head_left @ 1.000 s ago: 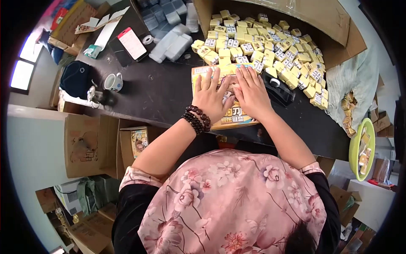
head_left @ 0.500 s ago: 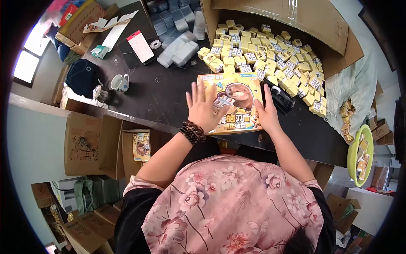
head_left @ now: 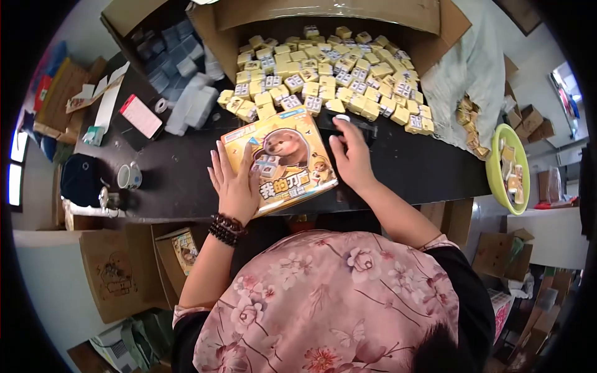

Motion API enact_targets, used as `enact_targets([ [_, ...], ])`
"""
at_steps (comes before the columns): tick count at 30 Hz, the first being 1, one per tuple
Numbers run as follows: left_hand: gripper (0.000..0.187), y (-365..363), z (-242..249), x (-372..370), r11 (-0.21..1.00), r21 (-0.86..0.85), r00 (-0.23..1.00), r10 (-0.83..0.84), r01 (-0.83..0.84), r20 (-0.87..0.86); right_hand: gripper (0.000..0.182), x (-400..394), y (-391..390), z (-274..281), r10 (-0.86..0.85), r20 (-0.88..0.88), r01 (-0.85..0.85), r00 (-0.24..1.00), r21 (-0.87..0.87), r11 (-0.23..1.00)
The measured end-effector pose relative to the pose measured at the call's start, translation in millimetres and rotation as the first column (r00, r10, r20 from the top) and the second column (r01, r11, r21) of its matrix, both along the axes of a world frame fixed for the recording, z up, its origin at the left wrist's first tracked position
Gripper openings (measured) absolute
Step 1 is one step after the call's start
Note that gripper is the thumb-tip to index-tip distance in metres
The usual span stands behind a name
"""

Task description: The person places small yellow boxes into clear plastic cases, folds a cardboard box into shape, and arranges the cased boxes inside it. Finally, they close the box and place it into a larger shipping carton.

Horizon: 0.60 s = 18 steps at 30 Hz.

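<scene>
A yellow printed box (head_left: 285,152) with an otter-like animal on its lid lies turned at an angle on the dark table. My left hand (head_left: 237,186) rests on the box's left part, fingers stretched out and spread. Just off the box's right side is my right hand (head_left: 356,158), its thumb and fingers apart. Its fingertips are right at a black tape dispenser (head_left: 364,129), which the hand partly covers. Behind the box spreads a heap of small yellow blocks (head_left: 323,74) with white printed faces.
A large cardboard box (head_left: 329,13) lies open behind the heap. Clear plastic cases (head_left: 194,105), a phone (head_left: 141,116) and a mug (head_left: 130,176) are to the left. A green basket (head_left: 494,171) stands at the right edge. Below left, an open carton (head_left: 171,261) holds another printed box.
My right hand has left the box's right side and moved to the tape dispenser. My left hand stays on the box, which now sits more tilted. The view has swung right.
</scene>
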<state>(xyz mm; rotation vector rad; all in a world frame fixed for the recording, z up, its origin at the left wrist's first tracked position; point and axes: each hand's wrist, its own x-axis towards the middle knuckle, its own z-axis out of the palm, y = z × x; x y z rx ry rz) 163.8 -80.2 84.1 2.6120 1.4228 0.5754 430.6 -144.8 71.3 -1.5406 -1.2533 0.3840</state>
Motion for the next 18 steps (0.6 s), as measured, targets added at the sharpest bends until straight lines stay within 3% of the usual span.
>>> enact_targets([
  [1, 0.057, -1, 13, 5, 0.996, 0.065, 0.99, -0.054, 0.062, -0.13, 0.031, 25, -1, 6, -0.193, 0.348, 0.16, 0.917, 0.121, 0.98],
  [2, 0.053, -4, 24, 15, 0.992, 0.02, 0.981, -0.122, 0.126, -0.148, 0.028, 50, -2, 12, -0.323, 0.529, 0.276, 0.785, 0.168, 0.946],
  [3, 0.052, -6, 36, 29, 0.964, -0.078, 0.958, -0.263, 0.255, -0.113, 0.025, 75, -2, 8, -0.302, 0.525, 0.351, 0.795, 0.008, 0.936],
  [5, 0.05, -5, 44, 70, 0.835, -0.172, 0.843, -0.536, 0.523, -0.036, 0.025, 137, 9, -28, -0.053, 0.297, 0.146, 0.953, -0.301, 0.942],
  [6, 0.052, -7, 41, 94, 0.801, -0.155, 0.808, -0.589, 0.578, -0.03, 0.025, 153, 14, -35, 0.064, 0.118, -0.003, 0.991, -0.456, 0.89],
  [7, 0.054, -9, 34, 118, 0.765, -0.137, 0.77, -0.638, 0.629, -0.025, 0.024, 153, 14, -15, 0.078, -0.182, -0.169, 0.98, -0.563, 0.809],
  [12, 0.064, -11, 1, 185, 0.77, -0.053, 0.745, -0.631, 0.636, -0.214, 0.019, 159, 23, 14, 0.058, -0.329, -0.273, 0.943, -0.658, 0.702],
  [14, 0.066, -18, -1, 188, 0.796, -0.042, 0.756, -0.588, 0.603, -0.288, 0.016, 161, 25, 16, 0.137, -0.354, -0.356, 0.925, -0.683, 0.638],
  [16, 0.066, -18, -3, 187, 0.793, -0.059, 0.751, -0.596, 0.607, -0.283, 0.013, 165, 25, 12, 0.128, -0.371, -0.363, 0.92, -0.68, 0.637],
  [18, 0.066, -18, -3, 186, 0.793, -0.06, 0.755, -0.597, 0.606, -0.269, 0.01, 173, 30, 6, 0.086, -0.534, -0.467, 0.841, -0.638, 0.613],
])
